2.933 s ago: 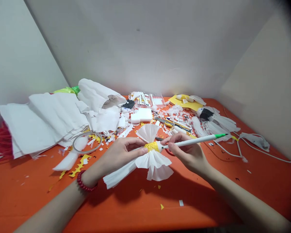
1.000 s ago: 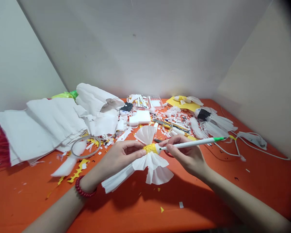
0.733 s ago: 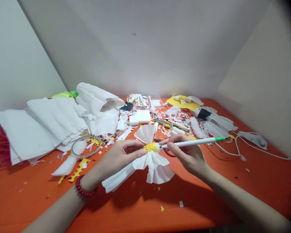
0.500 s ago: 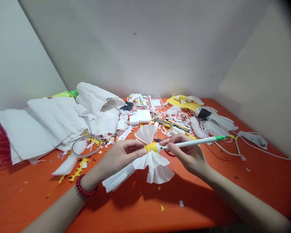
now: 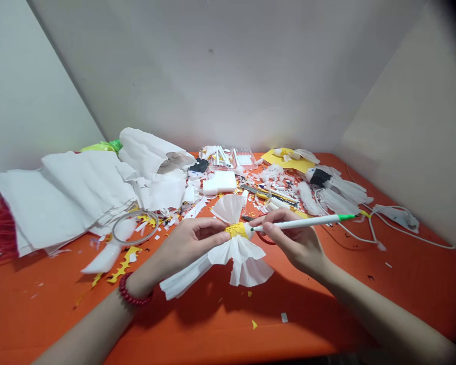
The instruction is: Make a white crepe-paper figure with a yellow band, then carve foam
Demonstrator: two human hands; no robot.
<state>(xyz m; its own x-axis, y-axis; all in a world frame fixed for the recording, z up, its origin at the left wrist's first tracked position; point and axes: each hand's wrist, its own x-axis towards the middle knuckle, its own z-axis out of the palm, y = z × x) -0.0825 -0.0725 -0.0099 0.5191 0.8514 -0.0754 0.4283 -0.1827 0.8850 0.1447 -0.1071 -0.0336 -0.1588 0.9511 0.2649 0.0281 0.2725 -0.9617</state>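
My left hand (image 5: pixel 193 238) is closed on a paper goldfish (image 5: pixel 237 231), its fingers pinching the yellow scaled body. White crepe-paper fins fan out above and below, and a long white tail trails under the hand. In my right hand (image 5: pixel 294 238) is a white felt-tip pen (image 5: pixel 307 222) with a green end, gripped between thumb and fingers. Its dark tip meets the white head of the fish, or hovers just off it; I cannot tell which. Behind the right fingers, red-handled scissors (image 5: pixel 266 238) lie partly hidden.
White crepe paper (image 5: pixel 76 187) lies folded at left, near a clear tape ring (image 5: pixel 135 227). Foam scraps, a white foam block (image 5: pixel 222 181) and a utility knife (image 5: pixel 255 190) lie behind the hands. At right rest a black-and-white paper fish (image 5: pixel 321 178) and a white cord (image 5: pixel 372 228).
The pen tip has shifted very slightly up the fish's head. Both hands keep their hold and almost the same position.
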